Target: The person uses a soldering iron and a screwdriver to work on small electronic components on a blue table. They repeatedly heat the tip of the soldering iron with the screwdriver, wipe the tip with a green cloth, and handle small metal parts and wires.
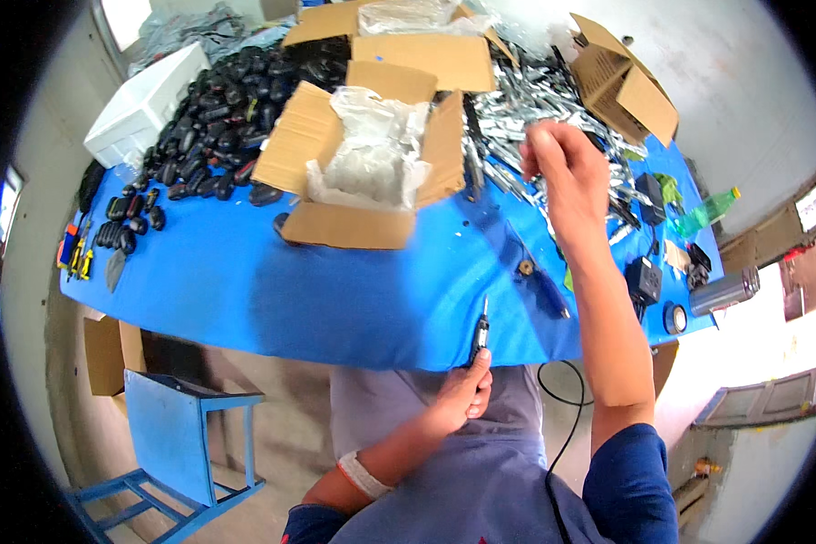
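My left hand (467, 394) is closed round a slim black pen-shaped tool with a thin metal tip (482, 335), held upright at the table's front edge. My right hand (567, 172) is raised over the near side of a heap of silvery metal parts (508, 113). Its fingers are curled in; whatever they may hold is hidden. Nearer me on the blue cloth, a blue-handled screwdriver (550, 295) lies beside a small brass-coloured round piece (526, 268). An open cardboard box (349, 225) lined with crumpled white translucent wrapping stands left of my right hand.
Black plastic pieces (213, 122) are heaped at the left, by a white foam box (145, 104). Right of my forearm are a black power adapter (644, 279), a tape roll (675, 317), a dark cylinder (725, 291) and a green bottle (709, 211). A black cable (567, 435) hangs in front.
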Demonstrator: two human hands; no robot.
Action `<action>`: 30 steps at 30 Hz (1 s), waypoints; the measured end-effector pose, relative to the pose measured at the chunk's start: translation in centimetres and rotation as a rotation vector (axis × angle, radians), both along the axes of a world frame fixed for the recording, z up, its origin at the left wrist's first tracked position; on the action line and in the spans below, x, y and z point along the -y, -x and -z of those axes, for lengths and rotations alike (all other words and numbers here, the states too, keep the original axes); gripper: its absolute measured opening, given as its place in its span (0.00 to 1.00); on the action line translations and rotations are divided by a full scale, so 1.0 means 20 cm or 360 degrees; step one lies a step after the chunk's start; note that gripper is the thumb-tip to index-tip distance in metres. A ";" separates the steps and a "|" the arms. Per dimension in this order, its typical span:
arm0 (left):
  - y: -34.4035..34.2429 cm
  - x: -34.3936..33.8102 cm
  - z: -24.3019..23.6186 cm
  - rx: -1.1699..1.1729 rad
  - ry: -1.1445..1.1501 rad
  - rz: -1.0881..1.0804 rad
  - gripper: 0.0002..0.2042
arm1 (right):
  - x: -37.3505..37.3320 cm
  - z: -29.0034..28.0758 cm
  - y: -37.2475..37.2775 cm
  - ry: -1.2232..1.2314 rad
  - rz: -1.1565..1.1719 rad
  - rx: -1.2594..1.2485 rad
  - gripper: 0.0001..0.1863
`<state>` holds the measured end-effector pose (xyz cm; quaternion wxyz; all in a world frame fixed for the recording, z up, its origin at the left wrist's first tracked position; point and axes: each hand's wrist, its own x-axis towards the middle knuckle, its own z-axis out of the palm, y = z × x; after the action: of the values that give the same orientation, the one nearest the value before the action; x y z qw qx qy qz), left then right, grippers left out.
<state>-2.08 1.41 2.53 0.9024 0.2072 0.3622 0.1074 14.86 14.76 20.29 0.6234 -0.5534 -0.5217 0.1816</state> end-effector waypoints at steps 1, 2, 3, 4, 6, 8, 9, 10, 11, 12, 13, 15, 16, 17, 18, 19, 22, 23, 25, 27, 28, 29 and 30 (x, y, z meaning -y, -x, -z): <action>0.00 0.01 0.01 0.0014 0.0031 -0.0016 0.25 | 0.12 0.05 -0.04 0.0062 0.0119 0.0081 0.11; -0.02 0.02 0.04 0.0076 0.0085 -0.0033 0.24 | 0.24 0.12 -0.11 0.0146 0.0218 0.0221 0.10; -0.02 0.01 0.07 0.0091 0.0133 0.0006 0.24 | 0.37 0.20 -0.16 0.0228 0.0325 0.0345 0.10; -0.04 0.01 0.05 0.0113 0.0126 0.0023 0.24 | 0.50 0.28 -0.23 0.0292 0.0375 0.0565 0.09; -0.03 0.01 0.05 0.0132 0.0145 0.0027 0.24 | 0.71 0.43 -0.29 0.0549 0.0391 0.0844 0.08; -0.02 0.00 0.09 0.0134 0.0172 0.0043 0.24 | 0.86 0.55 -0.32 0.0716 0.0419 0.1074 0.09; -0.01 -0.01 0.11 0.0170 0.0198 0.0056 0.24 | 0.90 0.59 -0.33 0.0796 0.0426 0.1254 0.12; -0.01 -0.01 0.11 0.0167 0.0186 0.0063 0.24 | 0.94 0.61 -0.33 0.0843 0.0435 0.1273 0.13; -0.01 -0.01 0.10 0.0165 0.0173 0.0069 0.24 | 0.97 0.63 -0.32 0.0889 0.0441 0.1293 0.14; -0.01 -0.02 0.09 0.0168 0.0180 0.0069 0.24 | 0.97 0.65 -0.31 0.0851 0.0479 0.1309 0.14; 0.00 -0.02 0.08 0.0171 0.0187 0.0067 0.24 | 0.97 0.67 -0.31 0.0813 0.0514 0.1326 0.14; -0.01 -0.02 0.07 0.0185 0.0201 0.0046 0.24 | 0.96 0.69 -0.30 0.0770 0.0578 0.1342 0.14; -0.01 -0.02 0.06 0.0196 0.0208 0.0027 0.24 | 0.94 0.69 -0.30 0.0766 0.0607 0.1342 0.14; -0.01 -0.02 0.06 0.0207 0.0215 0.0006 0.24 | 0.94 0.70 -0.30 0.0762 0.0634 0.1342 0.13; -0.01 -0.02 0.06 0.0226 0.0244 -0.0004 0.24 | 0.94 0.72 -0.32 0.0777 0.0611 0.1337 0.13; -0.01 -0.01 0.06 0.0244 0.0273 -0.0015 0.24 | 0.94 0.75 -0.35 0.0793 0.0586 0.1332 0.12; -0.01 -0.01 0.09 0.0284 0.0248 0.0004 0.22 | 0.93 0.75 -0.37 0.0813 0.0540 0.1236 0.11; -0.01 -0.01 0.10 0.0295 0.0220 0.0021 0.22 | 0.92 0.74 -0.37 0.0816 0.0530 0.1191 0.11; -0.01 -0.01 0.10 0.0316 0.0252 0.0012 0.22 | 0.91 0.71 -0.33 0.0705 0.0580 0.1157 0.12; -0.01 -0.01 0.11 0.0322 0.0269 0.0002 0.21 | 0.90 0.70 -0.30 0.0660 0.0573 0.1136 0.13; -0.01 -0.01 0.10 0.0317 0.0271 -0.0005 0.21 | 0.89 0.70 -0.30 0.0669 0.0540 0.1132 0.14; -0.01 0.00 0.11 0.0312 0.0272 -0.0013 0.21 | 0.88 0.70 -0.29 0.0679 0.0507 0.1128 0.15; -0.01 0.00 0.11 0.0329 0.0275 -0.0011 0.21 | 0.87 0.71 -0.29 0.0647 0.0485 0.1218 0.17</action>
<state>-1.92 1.51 0.40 0.9490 0.1152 0.2759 0.0996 20.69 -2.54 6.01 0.2842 -0.7622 -0.5809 -0.0309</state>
